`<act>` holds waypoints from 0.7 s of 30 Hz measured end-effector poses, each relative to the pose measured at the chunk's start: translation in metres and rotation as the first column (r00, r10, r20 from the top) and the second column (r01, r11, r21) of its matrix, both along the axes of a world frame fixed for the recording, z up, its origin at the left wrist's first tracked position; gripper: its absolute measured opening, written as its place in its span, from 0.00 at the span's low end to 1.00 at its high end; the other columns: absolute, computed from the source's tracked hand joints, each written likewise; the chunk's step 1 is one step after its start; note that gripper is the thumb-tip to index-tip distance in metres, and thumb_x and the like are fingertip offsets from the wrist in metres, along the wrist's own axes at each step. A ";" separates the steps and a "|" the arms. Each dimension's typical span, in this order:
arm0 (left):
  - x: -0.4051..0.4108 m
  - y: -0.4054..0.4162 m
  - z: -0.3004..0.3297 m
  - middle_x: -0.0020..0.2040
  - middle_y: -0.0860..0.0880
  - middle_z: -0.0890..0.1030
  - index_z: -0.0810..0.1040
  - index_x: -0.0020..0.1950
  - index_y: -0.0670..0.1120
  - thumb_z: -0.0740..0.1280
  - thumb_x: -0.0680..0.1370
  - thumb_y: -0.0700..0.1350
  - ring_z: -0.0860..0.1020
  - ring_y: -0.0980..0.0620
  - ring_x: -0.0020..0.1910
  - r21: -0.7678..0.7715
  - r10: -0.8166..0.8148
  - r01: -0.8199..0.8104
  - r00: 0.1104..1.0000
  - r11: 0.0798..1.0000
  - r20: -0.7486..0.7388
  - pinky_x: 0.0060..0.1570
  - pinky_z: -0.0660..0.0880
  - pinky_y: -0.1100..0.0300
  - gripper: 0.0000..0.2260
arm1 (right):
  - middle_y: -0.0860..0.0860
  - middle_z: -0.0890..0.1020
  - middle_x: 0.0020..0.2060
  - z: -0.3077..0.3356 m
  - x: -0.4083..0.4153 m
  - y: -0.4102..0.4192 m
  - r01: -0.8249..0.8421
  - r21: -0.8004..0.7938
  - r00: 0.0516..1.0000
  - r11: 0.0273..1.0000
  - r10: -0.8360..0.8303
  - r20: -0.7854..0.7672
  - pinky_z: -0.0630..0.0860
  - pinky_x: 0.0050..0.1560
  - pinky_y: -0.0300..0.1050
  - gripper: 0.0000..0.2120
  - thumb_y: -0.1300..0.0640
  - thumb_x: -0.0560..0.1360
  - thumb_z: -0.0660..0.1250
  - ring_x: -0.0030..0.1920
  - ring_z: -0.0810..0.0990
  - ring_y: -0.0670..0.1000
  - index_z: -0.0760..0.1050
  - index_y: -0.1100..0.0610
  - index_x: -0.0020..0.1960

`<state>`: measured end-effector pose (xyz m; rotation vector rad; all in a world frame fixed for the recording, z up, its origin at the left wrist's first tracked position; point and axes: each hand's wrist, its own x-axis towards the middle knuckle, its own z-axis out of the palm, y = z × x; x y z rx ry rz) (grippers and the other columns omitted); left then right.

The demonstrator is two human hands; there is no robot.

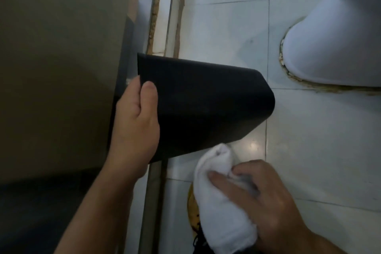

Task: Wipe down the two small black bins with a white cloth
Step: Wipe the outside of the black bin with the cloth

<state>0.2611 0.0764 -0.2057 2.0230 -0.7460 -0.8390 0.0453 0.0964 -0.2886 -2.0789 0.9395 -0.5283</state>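
A small black bin [206,105] is tipped on its side above the tiled floor, its rounded bottom pointing right. My left hand [136,121] grips its rim at the left, thumb on the outer wall. A rolled white cloth [218,202] is held in my right hand [268,202], fingers curled round it, just below the bin's lower edge. The cloth's upper end almost touches the bin. Only one bin is in view.
White floor tiles [319,150] fill the right side. A white toilet base [334,47] stands at the upper right. A brown partition panel [61,57] and a metal floor rail [156,192] run along the left. A dark shoe [198,239] shows under the cloth.
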 end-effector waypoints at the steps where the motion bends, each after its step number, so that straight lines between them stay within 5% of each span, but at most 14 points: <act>1: 0.000 -0.001 0.000 0.47 0.53 0.79 0.75 0.56 0.51 0.53 0.84 0.51 0.80 0.57 0.44 0.003 -0.002 0.002 1.000 1.000 0.001 0.40 0.80 0.60 0.12 | 0.38 0.81 0.47 0.005 -0.004 -0.002 0.054 0.076 0.999 0.996 -0.053 -0.011 0.78 0.48 0.41 0.19 0.25 0.66 0.68 0.48 0.81 0.45 0.75 0.29 0.53; 4: -0.002 0.000 -0.001 0.48 0.53 0.79 0.75 0.56 0.51 0.52 0.84 0.51 0.80 0.56 0.45 0.003 0.006 -0.006 1.000 1.000 0.004 0.40 0.78 0.60 0.12 | 0.46 0.73 0.57 0.010 0.000 -0.023 0.121 -0.188 0.992 0.975 -0.111 0.062 0.77 0.50 0.46 0.20 0.43 0.74 0.72 0.54 0.76 0.47 0.77 0.41 0.66; 6: -0.003 0.000 -0.001 0.48 0.52 0.79 0.74 0.57 0.51 0.52 0.84 0.51 0.80 0.55 0.45 0.004 0.016 -0.016 1.000 1.000 0.009 0.41 0.78 0.59 0.12 | 0.45 0.73 0.58 0.009 0.014 -0.035 0.151 -0.137 0.986 0.979 -0.140 0.086 0.77 0.52 0.46 0.21 0.42 0.77 0.68 0.56 0.75 0.46 0.75 0.42 0.69; 8: -0.003 0.000 0.000 0.48 0.51 0.79 0.75 0.57 0.51 0.52 0.84 0.51 0.80 0.53 0.46 0.006 0.028 -0.028 1.000 1.000 -0.009 0.40 0.78 0.58 0.12 | 0.55 0.75 0.55 0.010 0.034 -0.040 0.169 -0.104 0.981 0.980 -0.157 0.112 0.77 0.50 0.48 0.21 0.43 0.82 0.61 0.55 0.74 0.52 0.77 0.53 0.68; 10: -0.002 -0.002 0.001 0.48 0.50 0.79 0.75 0.56 0.52 0.52 0.84 0.51 0.80 0.50 0.47 0.012 0.046 -0.045 0.998 0.999 -0.047 0.41 0.78 0.56 0.12 | 0.58 0.74 0.52 0.008 0.041 -0.040 0.055 -0.144 0.993 0.988 -0.039 0.109 0.76 0.48 0.46 0.23 0.43 0.82 0.59 0.53 0.73 0.53 0.77 0.58 0.68; 13: -0.001 -0.004 0.000 0.47 0.51 0.79 0.75 0.56 0.53 0.52 0.84 0.52 0.80 0.50 0.46 0.019 0.063 -0.062 0.996 0.998 -0.069 0.39 0.76 0.57 0.12 | 0.53 0.72 0.55 0.010 0.033 -0.037 -0.171 -0.263 0.976 0.949 0.200 0.086 0.76 0.49 0.45 0.21 0.42 0.81 0.59 0.52 0.75 0.51 0.78 0.51 0.67; 16: -0.001 -0.006 0.001 0.49 0.50 0.79 0.75 0.58 0.53 0.52 0.84 0.52 0.80 0.49 0.49 0.027 0.051 -0.048 0.995 0.998 -0.083 0.44 0.78 0.52 0.13 | 0.40 0.80 0.49 0.018 0.022 -0.039 -0.024 -0.347 1.000 0.938 0.028 0.007 0.77 0.45 0.33 0.09 0.36 0.73 0.68 0.47 0.80 0.41 0.79 0.28 0.53; 17: 0.000 -0.006 0.001 0.50 0.51 0.79 0.75 0.58 0.54 0.52 0.84 0.52 0.80 0.49 0.49 0.031 0.047 -0.045 0.995 0.999 -0.088 0.46 0.79 0.49 0.13 | 0.40 0.79 0.49 0.017 0.020 -0.042 0.074 -0.297 0.997 0.952 -0.072 0.017 0.76 0.46 0.33 0.09 0.38 0.73 0.71 0.48 0.79 0.42 0.80 0.29 0.53; 21: -0.004 -0.005 0.000 0.51 0.51 0.79 0.74 0.58 0.56 0.52 0.84 0.52 0.79 0.49 0.51 0.028 0.073 -0.071 0.992 0.997 -0.105 0.47 0.80 0.50 0.12 | 0.56 0.70 0.52 0.004 0.030 -0.056 0.248 -0.136 0.966 0.959 -0.235 0.104 0.76 0.49 0.46 0.24 0.51 0.76 0.65 0.52 0.73 0.54 0.75 0.59 0.69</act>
